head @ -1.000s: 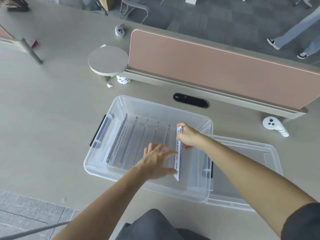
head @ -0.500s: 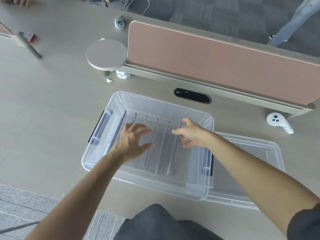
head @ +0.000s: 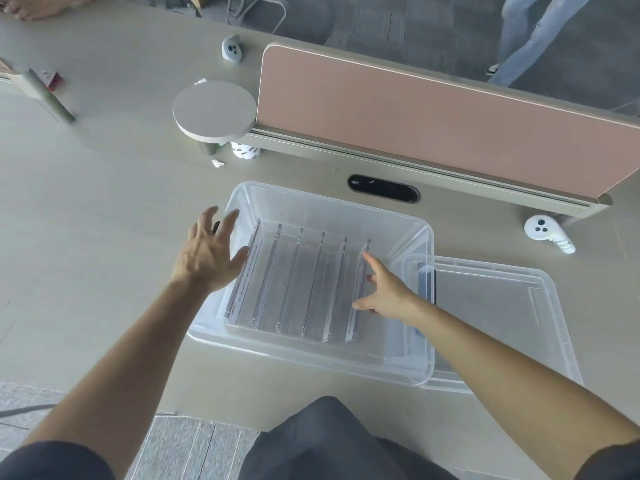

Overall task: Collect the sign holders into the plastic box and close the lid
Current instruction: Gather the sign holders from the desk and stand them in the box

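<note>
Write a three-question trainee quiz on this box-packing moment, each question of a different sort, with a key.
1. True or false: the lid is already on the plastic box.
2. Multiple choice: the sign holders in the box are A) lying flat in a stack, B) standing on edge in a row, C) scattered on the desk.
3. Fill in: the right hand touches the row's ______ holder, while the left hand hovers open over the box's left end.

Key: 1 false, the lid lies on the desk to the box's right; 2 B; 3 rightmost.
</note>
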A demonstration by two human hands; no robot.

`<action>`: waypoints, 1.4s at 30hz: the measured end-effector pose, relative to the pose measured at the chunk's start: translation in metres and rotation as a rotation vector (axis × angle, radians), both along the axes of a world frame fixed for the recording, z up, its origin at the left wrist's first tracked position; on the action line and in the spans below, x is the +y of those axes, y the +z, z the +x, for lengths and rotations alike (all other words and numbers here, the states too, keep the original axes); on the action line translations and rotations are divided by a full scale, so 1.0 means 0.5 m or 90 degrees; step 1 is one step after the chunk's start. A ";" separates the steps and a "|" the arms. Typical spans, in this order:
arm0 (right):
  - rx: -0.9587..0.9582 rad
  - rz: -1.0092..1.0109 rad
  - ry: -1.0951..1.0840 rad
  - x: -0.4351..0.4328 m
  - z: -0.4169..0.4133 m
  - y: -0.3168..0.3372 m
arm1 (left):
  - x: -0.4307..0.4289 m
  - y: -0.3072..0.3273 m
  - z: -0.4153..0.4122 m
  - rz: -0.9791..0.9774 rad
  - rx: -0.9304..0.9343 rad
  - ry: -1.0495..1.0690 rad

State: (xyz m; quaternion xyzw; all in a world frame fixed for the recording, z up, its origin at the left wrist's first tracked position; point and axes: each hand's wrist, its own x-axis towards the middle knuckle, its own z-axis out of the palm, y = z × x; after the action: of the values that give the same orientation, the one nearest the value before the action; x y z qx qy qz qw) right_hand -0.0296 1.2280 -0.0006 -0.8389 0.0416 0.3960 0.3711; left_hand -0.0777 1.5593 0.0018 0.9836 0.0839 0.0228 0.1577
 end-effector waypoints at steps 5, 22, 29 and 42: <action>0.034 0.052 -0.011 0.011 -0.013 -0.007 | 0.002 -0.005 0.003 -0.028 0.055 0.016; 0.014 0.064 0.047 -0.003 -0.032 -0.014 | 0.005 -0.005 0.002 -0.116 -0.024 0.096; 0.009 0.063 0.049 -0.006 -0.032 -0.019 | 0.001 -0.002 0.002 -0.116 -0.025 0.099; -0.005 0.038 0.077 -0.007 -0.034 -0.017 | 0.002 -0.005 0.003 -0.115 -0.020 0.103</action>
State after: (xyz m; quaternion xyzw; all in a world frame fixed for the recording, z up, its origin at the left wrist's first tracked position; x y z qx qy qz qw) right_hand -0.0465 1.2247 -0.0090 -0.8301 -0.0223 0.4152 0.3716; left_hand -0.0764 1.5604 -0.0006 0.9549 0.1624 0.0430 0.2447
